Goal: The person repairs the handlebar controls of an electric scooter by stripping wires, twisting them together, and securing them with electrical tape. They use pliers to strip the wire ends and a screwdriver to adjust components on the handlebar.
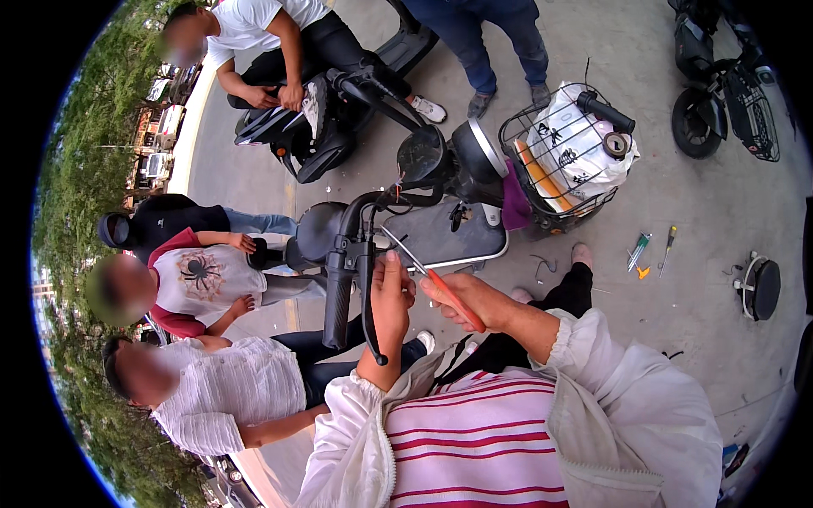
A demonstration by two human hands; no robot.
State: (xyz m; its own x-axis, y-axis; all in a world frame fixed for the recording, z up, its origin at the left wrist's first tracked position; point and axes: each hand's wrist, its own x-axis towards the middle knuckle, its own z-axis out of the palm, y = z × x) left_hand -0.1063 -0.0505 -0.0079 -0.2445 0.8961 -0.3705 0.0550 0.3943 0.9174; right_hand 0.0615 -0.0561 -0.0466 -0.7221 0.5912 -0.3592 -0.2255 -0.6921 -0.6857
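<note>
My right hand (466, 302) is wrapped around the orange-red handle of a tool (459, 303) with a long, thin metal shaft; its exact kind is unclear. The shaft points up and left, past my left hand (392, 292) towards the handlebar of an electric scooter (436, 233). My left hand is closed, thumb up, right beside the black brake lever (367, 296); whatever its fingers pinch is hidden. Left of the lever is the ribbed black handlebar grip (338, 296). Some thin wires (398, 193) show near the middle of the handlebar.
A wire basket (511, 134) on the scooter holds a white plastic bag (572, 144). On the ground lie a screwdriver (670, 239), green-handled tools (637, 251) and a round black part (762, 288). Several people stand or sit at left and top; another scooter (720, 102) is at upper right.
</note>
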